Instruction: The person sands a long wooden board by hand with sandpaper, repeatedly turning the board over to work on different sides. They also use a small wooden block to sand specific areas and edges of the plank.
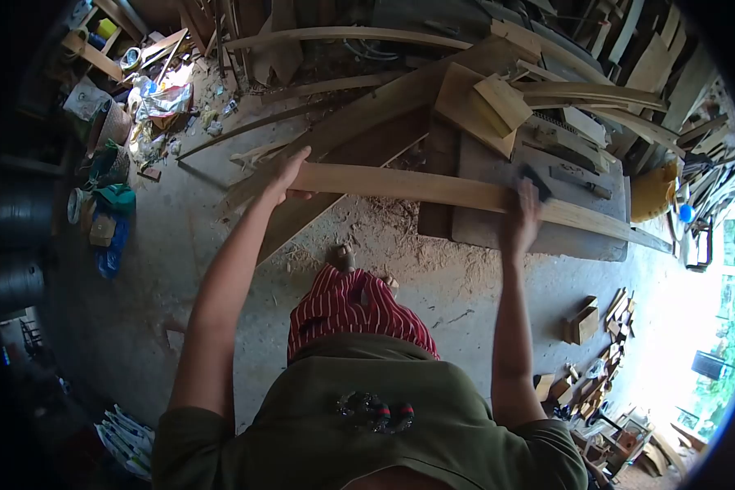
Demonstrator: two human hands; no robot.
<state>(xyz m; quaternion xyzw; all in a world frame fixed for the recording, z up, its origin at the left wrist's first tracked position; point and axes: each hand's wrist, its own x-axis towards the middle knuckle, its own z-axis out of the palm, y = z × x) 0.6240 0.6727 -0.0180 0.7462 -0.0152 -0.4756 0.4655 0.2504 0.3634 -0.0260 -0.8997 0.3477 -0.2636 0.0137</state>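
Observation:
A long, pale wooden board [408, 184] runs across in front of me, above the floor and the low bench [547, 242]. My left hand [288, 178] grips its left end, the thumb raised above the edge and the fingers beneath. Over the right part of the board is my right hand [524, 214], blurred, with a dark object [536, 181] at its fingers. That object is too smeared to identify. Beyond the board, a small wooden block [500, 104] rests on a wider wooden piece [459, 106].
Wood shavings [457, 261] cover the floor near my feet. Long planks [359, 106] lie beyond the board. A yellow container [655, 192] stands at the right. Wood offcuts [581, 325] lie at the lower right, bags and clutter [114, 200] at the left.

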